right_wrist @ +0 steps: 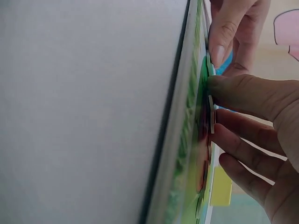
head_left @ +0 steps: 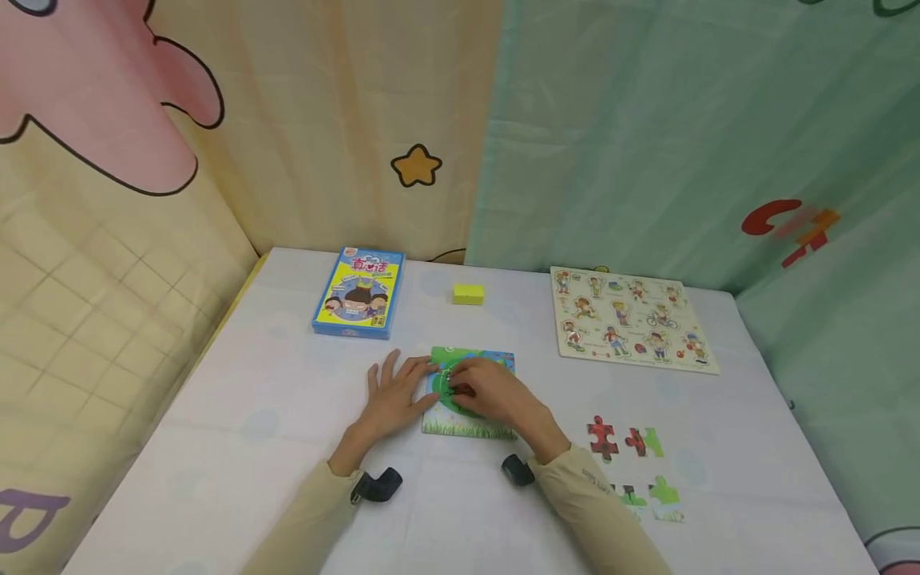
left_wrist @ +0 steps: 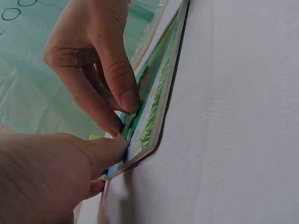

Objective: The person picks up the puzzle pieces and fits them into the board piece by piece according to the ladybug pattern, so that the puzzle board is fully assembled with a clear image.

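A jigsaw board [head_left: 470, 429] with a printed grass border and a green middle lies flat on the white table. My left hand [head_left: 391, 406] is at its left edge, fingers spread, the thumb pressing on the board; the left wrist view shows that thumb [left_wrist: 112, 148] on the picture side. Over the middle, my right hand [head_left: 499, 395] bends thumb and fingers around a small puzzle piece [right_wrist: 212, 114] at the board's surface. Its picture is mostly hidden by the fingers. Loose puzzle pieces, a red one [head_left: 602, 438] and a green one [head_left: 666, 497] among them, lie beside the right forearm.
Behind the left hand lies a blue and yellow box [head_left: 359, 294]. A small yellow block [head_left: 468, 295] sits at the back. Toward the back right is a wooden board [head_left: 636, 319] with cartoon figures. Printed curtains [head_left: 618, 136] hang behind the table [head_left: 237, 447].
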A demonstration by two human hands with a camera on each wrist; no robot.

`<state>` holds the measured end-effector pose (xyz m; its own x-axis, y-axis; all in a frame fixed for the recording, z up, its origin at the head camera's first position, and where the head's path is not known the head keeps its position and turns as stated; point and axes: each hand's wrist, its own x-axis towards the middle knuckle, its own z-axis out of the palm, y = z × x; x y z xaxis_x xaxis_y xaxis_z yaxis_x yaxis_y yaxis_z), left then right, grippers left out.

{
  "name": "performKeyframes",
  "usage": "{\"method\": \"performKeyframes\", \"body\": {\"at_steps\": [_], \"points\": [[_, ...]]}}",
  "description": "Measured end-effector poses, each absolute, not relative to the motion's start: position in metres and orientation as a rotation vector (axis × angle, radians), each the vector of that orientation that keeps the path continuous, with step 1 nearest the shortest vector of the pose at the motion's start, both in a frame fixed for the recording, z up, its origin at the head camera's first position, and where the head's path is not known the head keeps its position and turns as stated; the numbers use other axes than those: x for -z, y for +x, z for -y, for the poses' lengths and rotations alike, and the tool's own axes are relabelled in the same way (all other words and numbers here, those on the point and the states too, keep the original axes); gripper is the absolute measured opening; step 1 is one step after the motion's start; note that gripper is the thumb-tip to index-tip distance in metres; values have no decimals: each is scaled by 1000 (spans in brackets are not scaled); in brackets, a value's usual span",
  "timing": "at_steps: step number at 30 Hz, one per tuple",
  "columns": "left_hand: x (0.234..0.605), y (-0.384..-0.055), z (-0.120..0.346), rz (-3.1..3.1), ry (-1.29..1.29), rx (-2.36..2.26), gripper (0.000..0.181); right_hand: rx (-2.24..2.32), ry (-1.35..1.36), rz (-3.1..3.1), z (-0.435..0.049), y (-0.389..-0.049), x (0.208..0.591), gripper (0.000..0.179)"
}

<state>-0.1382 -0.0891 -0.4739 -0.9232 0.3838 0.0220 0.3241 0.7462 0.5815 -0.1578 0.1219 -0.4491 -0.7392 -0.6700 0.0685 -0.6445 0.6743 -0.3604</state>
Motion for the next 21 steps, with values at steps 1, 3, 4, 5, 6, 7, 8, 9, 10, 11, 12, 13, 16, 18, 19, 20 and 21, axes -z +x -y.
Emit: {"method": "performKeyframes", "body": {"at_steps": [1, 3, 4, 5, 6, 7, 8, 9, 10, 11, 12, 13, 16, 18, 19, 20, 21], "points": [[474, -138, 88, -2844, 566, -913, 46, 563, -1104, -2817, -121, -158, 449, 19], [473, -138, 87, -2851, 551, -915, 45, 554, -1105, -2826, -121, -157, 450, 19], [473, -138, 86, -2856, 547, -915, 45, 548, -1109, -2832, -120, -157, 450, 19], [472, -138, 86, -2856, 540, -911, 45, 535, -1118, -2841, -120, -157, 450, 19], [472, -138, 85, -2857, 537, -910, 45, 525, -1128, -2851, -120, -157, 450, 19], [471, -137, 85, -2862, 538, -912, 45, 517, -1136, -2860, -119, -156, 450, 19], [471, -137, 85, -2866, 539, -913, 44, 508, -1137, -2867, -119, -156, 450, 19], [470, -137, 84, -2867, 540, -918, 44, 501, -1142, -2875, -119, -155, 450, 18], [470, -136, 84, -2870, 543, -919, 44, 485, -1153, -2887, -119, -155, 450, 17], [470, -136, 84, -2868, 544, -922, 44, 464, -1146, -2899, -120, -154, 450, 16], [470, -136, 84, -2869, 543, -919, 44, 446, -1125, -2908, -120, -152, 450, 15], [470, -136, 84, -2870, 541, -915, 45, 430, -1106, -2915, -120, -151, 449, 14], [470, -137, 83, -2867, 531, -910, 45, 342, -1042, -2924, -121, -145, 446, 15], [470, -137, 84, -2864, 520, -914, 47, 340, -996, -2894, -123, -142, 443, 21], [470, -137, 84, -2862, 516, -920, 48, 345, -991, -2872, -124, -140, 442, 24], [470, -137, 84, -2860, 513, -927, 48, 349, -983, -2848, -125, -139, 441, 28], [469, -137, 85, -2858, 511, -933, 50, 369, -979, -2818, -126, -138, 441, 33]]}}
